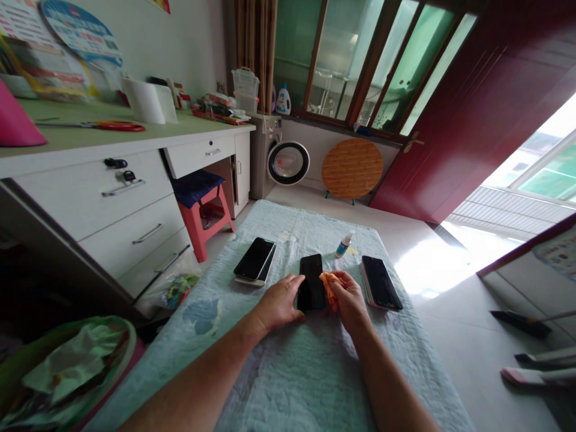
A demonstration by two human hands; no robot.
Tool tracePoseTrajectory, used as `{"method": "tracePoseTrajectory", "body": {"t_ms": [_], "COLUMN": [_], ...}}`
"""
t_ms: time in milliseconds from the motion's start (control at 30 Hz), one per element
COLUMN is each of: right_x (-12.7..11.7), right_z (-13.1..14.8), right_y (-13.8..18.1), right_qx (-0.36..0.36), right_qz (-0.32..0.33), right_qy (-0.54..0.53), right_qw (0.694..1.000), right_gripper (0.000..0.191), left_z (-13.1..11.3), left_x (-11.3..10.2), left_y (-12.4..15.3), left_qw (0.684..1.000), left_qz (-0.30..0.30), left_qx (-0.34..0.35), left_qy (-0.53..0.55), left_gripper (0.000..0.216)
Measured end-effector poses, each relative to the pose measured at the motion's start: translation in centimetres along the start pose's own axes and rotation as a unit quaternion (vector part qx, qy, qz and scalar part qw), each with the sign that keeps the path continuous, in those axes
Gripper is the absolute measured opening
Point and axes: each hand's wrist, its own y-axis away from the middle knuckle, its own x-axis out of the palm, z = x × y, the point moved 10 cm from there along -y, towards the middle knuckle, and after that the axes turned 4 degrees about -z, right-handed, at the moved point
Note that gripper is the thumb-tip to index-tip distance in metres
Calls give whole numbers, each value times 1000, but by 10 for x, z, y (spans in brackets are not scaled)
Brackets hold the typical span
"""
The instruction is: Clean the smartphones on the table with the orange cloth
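Note:
A black smartphone [311,282] lies screen up on the cloth-covered table. My left hand [279,303] steadies it at the left edge, fingertips near the upper side and thumb by the lower corner. Pinched in my right hand [351,300] is a crumpled orange cloth [331,287], touching the phone's right edge. Beyond that hand stands a small spray bottle [344,244] with a white cap. To the left, another dark-screened phone [255,258] rests on a pale flat item. On the right lies a third stack with a black phone [381,282] on top.
A light blue quilted cloth [288,372] covers the table. At lower left stands a bin [130,336] with rubbish in it. A red stool [204,219] is beside the white drawers [99,201]. Behind are an open washing machine [265,156] and a round wooden board [352,168].

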Motion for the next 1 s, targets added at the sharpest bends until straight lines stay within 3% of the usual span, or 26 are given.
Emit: {"method": "tracePoseTrajectory", "body": {"t_ms": [367, 700, 1000], "right_x": [14, 20, 26], "right_z": [3, 6, 0], "right_y": [3, 5, 7], "right_qx": [-8, -4, -7], "right_qz": [40, 51, 73], "right_qy": [-30, -65, -39], "right_qw": [999, 997, 997], "right_gripper": [34, 29, 30], "left_z": [-19, -33, -42], "left_x": [-11, -33, -37], "left_y": [5, 9, 13], "left_qw": [998, 988, 986], "left_qz": [-48, -148, -159], "left_qx": [0, 47, 39], "left_qy": [-52, -15, -32], "left_gripper": [61, 66, 39]}}
